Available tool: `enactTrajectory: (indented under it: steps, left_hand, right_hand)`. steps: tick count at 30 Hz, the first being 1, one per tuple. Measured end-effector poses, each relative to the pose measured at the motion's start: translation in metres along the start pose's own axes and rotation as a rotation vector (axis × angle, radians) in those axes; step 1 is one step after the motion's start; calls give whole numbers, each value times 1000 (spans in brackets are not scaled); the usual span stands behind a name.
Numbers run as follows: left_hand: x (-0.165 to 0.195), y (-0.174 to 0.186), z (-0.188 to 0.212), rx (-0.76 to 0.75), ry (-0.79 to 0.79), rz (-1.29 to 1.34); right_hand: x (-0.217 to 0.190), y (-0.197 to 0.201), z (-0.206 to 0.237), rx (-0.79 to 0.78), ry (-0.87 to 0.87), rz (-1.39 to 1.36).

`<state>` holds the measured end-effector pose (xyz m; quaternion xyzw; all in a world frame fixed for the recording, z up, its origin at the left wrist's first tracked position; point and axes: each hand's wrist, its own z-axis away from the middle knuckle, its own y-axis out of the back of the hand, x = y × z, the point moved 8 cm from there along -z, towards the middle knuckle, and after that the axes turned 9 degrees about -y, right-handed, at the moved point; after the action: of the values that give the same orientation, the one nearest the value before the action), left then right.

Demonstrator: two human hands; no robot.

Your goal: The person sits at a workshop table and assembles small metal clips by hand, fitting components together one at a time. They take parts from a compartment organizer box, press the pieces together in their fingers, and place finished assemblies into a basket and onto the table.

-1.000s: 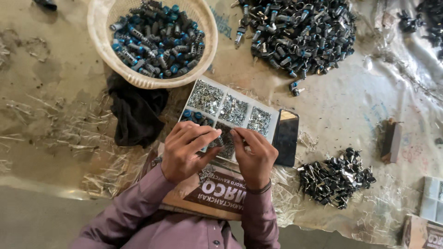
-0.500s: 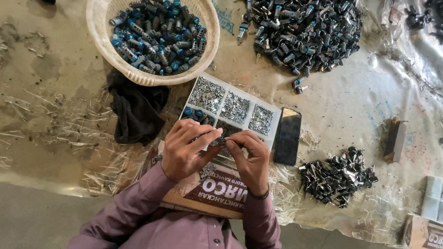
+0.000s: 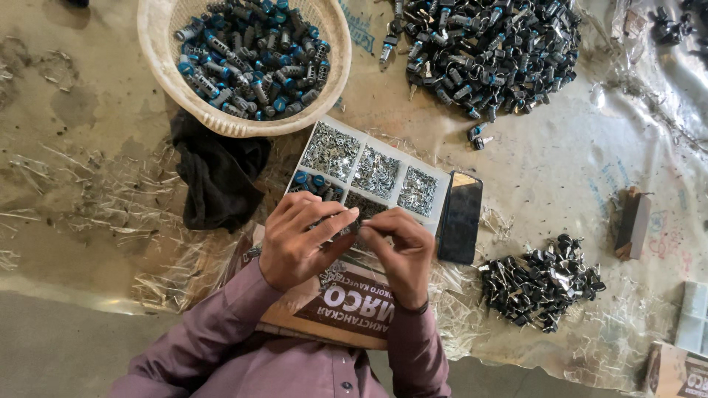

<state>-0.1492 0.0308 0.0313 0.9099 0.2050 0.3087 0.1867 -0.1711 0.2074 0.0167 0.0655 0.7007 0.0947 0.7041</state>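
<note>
Metal glints between my fingertips — my left hand (image 3: 299, 239) and right hand (image 3: 398, 247) are pinched together on a small part (image 3: 359, 223) I can't make out, just over the near edge of the white compartment tray (image 3: 442, 180). I judge this a fitting step; the next move calls for fine, steady alignment. The phone (image 3: 461, 217) lies just right of my fingers — the basket (image 3: 166, 55) sits well beyond them.

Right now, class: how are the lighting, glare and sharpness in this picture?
Head view: soft, even daylight, with weak shadows under the white basket; glare whitens the plastic sheet at the upper right; the left hand and right hand are fairly sharp, the small piece between them too tiny to resolve.
</note>
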Motion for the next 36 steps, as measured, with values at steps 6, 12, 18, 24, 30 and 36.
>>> enactTrajectory:
  steps: [6, 12, 18, 24, 30, 36]
  left_hand:
    - [0, 1, -3, 23, 25, 64]
    - [5, -1, -8, -6, 41, 167]
    - [11, -2, -3, -35, 179, 282]
    - [13, -8, 0, -51, 197, 300]
    - [16, -10, 3, -76, 181, 277]
    - [14, -5, 1, -54, 202, 235]
  right_hand:
    - [-16, 5, -1, 125, -14, 501]
    - [-5, -6, 7, -147, -151, 106]
    - [42, 55, 36, -137, -341, -371]
    - [31, 210, 66, 735, -103, 1149]
    - [67, 280, 37, 639, -177, 1343]
    - [33, 280, 66, 825, 22, 1073]
